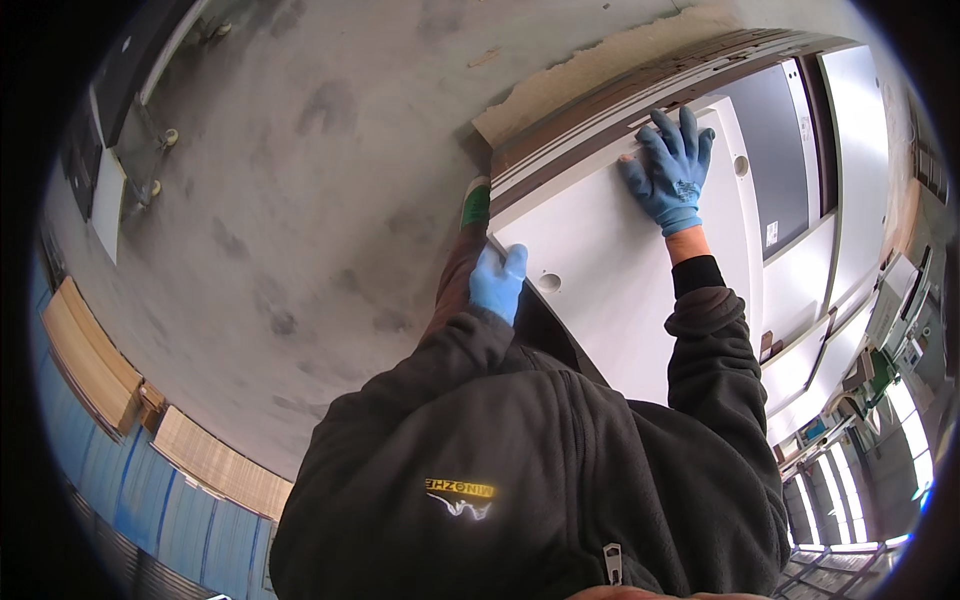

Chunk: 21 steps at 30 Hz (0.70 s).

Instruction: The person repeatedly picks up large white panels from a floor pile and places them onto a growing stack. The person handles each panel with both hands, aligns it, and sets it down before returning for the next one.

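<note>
In front of the person's chest, a long white board (620,270) is lying flat on top of a stack of similar panels (800,300), and both gloved hands are working on it. The board's long axis is running from the near left corner, close to the body, away toward the far right, where it is meeting a brown edge strip (600,110) and a dark grey panel (775,150).

The left hand (497,283) is sitting at the near left corner of the board. Its grip is wrapped over that edge, fingers curled around it and clamped on the board, with a small round hole (549,282) in the face just beside the thumb. The right hand (670,170) is reaching further out, arm nearly straight, and is pressing flat on the far end of the board with the fingers spread apart, so nothing is being pinched there; it is only bearing down on the surface. A second round hole (741,165) is showing just to the right of that hand.

So the left hand is the nearer one and is holding the edge, while the right is steadying the far end along the same long line. Beyond the stack the bare concrete floor (300,200) is stretching away to the left, and wooden slabs (90,355) are leaning well apart from the work.
</note>
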Available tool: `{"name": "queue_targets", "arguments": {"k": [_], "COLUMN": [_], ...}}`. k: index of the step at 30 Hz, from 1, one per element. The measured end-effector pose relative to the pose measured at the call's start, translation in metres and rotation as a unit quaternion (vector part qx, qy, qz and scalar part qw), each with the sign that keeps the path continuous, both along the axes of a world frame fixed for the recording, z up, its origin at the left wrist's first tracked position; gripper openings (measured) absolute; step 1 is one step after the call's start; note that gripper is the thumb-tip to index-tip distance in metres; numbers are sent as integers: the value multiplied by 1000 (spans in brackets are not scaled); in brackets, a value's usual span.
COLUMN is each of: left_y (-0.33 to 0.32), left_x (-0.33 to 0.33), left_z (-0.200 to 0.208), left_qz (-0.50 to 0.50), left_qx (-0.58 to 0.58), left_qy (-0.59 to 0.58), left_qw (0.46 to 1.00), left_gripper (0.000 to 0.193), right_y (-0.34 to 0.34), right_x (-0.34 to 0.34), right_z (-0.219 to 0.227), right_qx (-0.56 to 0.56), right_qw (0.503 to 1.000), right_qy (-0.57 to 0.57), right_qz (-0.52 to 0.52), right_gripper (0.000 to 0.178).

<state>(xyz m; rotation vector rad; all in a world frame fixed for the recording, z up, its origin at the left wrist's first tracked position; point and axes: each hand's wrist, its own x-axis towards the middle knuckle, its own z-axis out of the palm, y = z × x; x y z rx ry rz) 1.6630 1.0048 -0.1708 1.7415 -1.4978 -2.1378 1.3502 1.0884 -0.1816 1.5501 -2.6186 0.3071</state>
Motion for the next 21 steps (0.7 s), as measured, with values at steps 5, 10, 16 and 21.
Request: {"name": "queue_targets", "arguments": {"k": [5,10,16,21], "left_y": [10,13,8,12], "left_x": [-8,4,2,7], "left_z": [-22,-24,-16,-23], "left_qz": [-23,-63,-68,-53], "left_qx": [-52,-67,-103,-152], "left_qy": [-50,-67,-45,22], "left_qw": [997,994,991,987], "left_gripper": [37,36,38,36], "right_y": [-2,-4,-4,0], "right_x": [6,15,18,16], "right_z": [-2,-2,1,1], "right_qx": [-4,-23,-21,-1], "right_qw": [1000,1000,1000,1000], "right_qy": [4,-2,6,2], "right_qz": [7,16,17,3], "right_gripper": [38,35,33,41]}}
